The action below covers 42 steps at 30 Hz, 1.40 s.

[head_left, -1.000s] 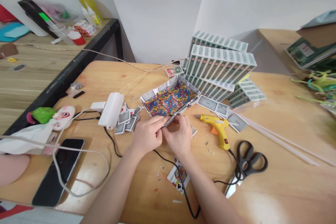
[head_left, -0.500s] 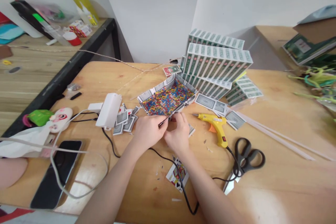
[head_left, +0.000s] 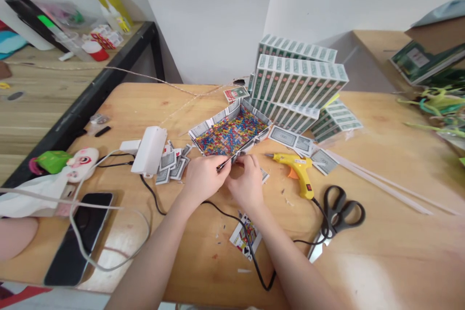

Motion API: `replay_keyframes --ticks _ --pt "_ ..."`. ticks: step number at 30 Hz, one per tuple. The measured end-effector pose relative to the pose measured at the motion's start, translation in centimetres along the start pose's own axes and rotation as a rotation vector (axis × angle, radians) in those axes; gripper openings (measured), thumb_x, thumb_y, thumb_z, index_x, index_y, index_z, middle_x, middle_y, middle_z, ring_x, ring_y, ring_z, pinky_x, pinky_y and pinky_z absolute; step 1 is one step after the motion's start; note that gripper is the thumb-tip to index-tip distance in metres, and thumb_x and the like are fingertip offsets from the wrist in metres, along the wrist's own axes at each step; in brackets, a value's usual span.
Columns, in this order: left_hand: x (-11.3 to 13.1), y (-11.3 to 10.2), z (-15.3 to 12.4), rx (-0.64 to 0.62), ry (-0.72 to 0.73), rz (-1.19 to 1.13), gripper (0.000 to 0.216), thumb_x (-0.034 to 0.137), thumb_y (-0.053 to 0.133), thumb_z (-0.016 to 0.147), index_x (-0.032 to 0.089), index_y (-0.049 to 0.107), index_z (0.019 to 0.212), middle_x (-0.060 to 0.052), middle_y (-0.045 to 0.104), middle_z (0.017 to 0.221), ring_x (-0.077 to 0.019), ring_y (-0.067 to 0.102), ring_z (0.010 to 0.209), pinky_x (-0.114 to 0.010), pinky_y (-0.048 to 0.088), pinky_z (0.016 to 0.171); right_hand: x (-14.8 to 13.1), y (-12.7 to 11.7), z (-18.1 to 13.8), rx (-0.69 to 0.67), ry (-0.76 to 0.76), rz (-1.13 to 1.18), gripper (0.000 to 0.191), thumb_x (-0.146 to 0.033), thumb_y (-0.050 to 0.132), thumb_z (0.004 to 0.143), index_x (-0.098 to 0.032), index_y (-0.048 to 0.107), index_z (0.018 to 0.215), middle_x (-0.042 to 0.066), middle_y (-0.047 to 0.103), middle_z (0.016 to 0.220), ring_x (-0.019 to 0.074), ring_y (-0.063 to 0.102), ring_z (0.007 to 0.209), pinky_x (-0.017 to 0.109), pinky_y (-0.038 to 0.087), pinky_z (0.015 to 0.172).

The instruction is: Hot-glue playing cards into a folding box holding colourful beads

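A shallow tray (head_left: pixel 250 146) built of playing cards stands mid-table. Its inside is covered in a red, blue and yellow pattern. My left hand (head_left: pixel 206 177) is closed around the near wall, where a thin dark edge shows by the thumb. Beside it, my right hand (head_left: pixel 247 178) pinches the same near side from outside; its fingertips are partly hidden. A yellow hot glue gun (head_left: pixel 296 168) lies just right of my right hand. To the left of my hands, loose playing cards (head_left: pixel 169 162) lie in a small heap.
Stacked card boxes (head_left: pixel 301 80) rise behind the tray. Black-handled scissors (head_left: pixel 337 215) and clear glue sticks (head_left: pixel 378 181) lie at right. A phone (head_left: pixel 80 240), a white power adapter (head_left: pixel 149 150) and looping cables occupy the left. A face-card piece (head_left: pixel 245 237) lies near my right forearm.
My hands keep their hold on the near wall with hardly any movement. The whole view has shifted slightly; nothing is visibly picked up or let go.
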State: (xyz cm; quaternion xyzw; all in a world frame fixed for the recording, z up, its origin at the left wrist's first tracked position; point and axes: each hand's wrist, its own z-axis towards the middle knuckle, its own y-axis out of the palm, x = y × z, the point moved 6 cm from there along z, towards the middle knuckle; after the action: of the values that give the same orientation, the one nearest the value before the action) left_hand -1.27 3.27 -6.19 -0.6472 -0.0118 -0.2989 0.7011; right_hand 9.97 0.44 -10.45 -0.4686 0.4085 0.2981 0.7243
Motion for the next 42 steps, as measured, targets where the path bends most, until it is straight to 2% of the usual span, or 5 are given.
replay_keyframes --ticks 4,10,20,33,42 --pt "0.0 0.0 0.0 -0.003 -0.006 -0.016 0.027 0.029 0.049 0.089 0.020 0.072 0.079 -0.005 0.075 0.073 -0.0162 0.066 0.063 -0.025 0.039 0.058 -0.1 0.0 0.5 0.000 0.004 0.002 0.016 -0.023 0.063 0.062 -0.022 0.049 0.071 0.004 0.053 0.079 0.0210 0.054 0.077 0.035 0.046 0.070" --pt "-0.1 0.0 0.1 -0.022 0.001 -0.046 0.026 0.028 0.049 0.089 0.019 0.072 0.082 -0.005 0.074 0.074 -0.0148 0.064 0.060 -0.025 0.040 0.058 -0.3 0.1 1.2 -0.026 -0.020 0.031 0.026 -0.024 0.064 0.060 -0.024 0.038 0.062 0.000 0.048 0.072 0.0178 0.050 0.072 0.030 0.043 0.064" --pt "-0.6 0.2 -0.2 -0.032 0.022 -0.083 0.025 0.028 0.048 0.090 0.021 0.071 0.094 -0.004 0.076 0.089 -0.0175 0.069 0.076 -0.026 0.046 0.066 -0.9 -0.1 0.7 0.035 -0.045 0.010 0.030 -0.023 0.059 0.065 -0.026 0.029 0.064 -0.002 0.040 0.071 0.0152 0.042 0.064 0.028 0.038 0.057" --pt "-0.4 0.1 -0.2 -0.024 0.007 -0.089 0.024 0.028 0.048 0.090 0.022 0.072 0.093 -0.003 0.076 0.089 -0.0185 0.070 0.078 -0.027 0.047 0.067 -0.9 -0.3 -0.4 0.065 -0.028 -0.045 0.021 -0.022 0.060 0.069 -0.023 0.041 0.077 0.001 0.047 0.079 0.0185 0.049 0.073 0.033 0.043 0.067" --pt "-0.4 0.2 -0.2 -0.019 0.026 -0.085 0.026 0.028 0.047 0.091 0.021 0.071 0.096 -0.004 0.076 0.090 -0.0179 0.069 0.078 -0.027 0.047 0.068 -1.2 -0.2 0.2 0.070 -0.059 -0.007 0.025 -0.022 0.059 0.068 -0.025 0.034 0.067 -0.003 0.043 0.070 0.0154 0.043 0.065 0.028 0.037 0.058"
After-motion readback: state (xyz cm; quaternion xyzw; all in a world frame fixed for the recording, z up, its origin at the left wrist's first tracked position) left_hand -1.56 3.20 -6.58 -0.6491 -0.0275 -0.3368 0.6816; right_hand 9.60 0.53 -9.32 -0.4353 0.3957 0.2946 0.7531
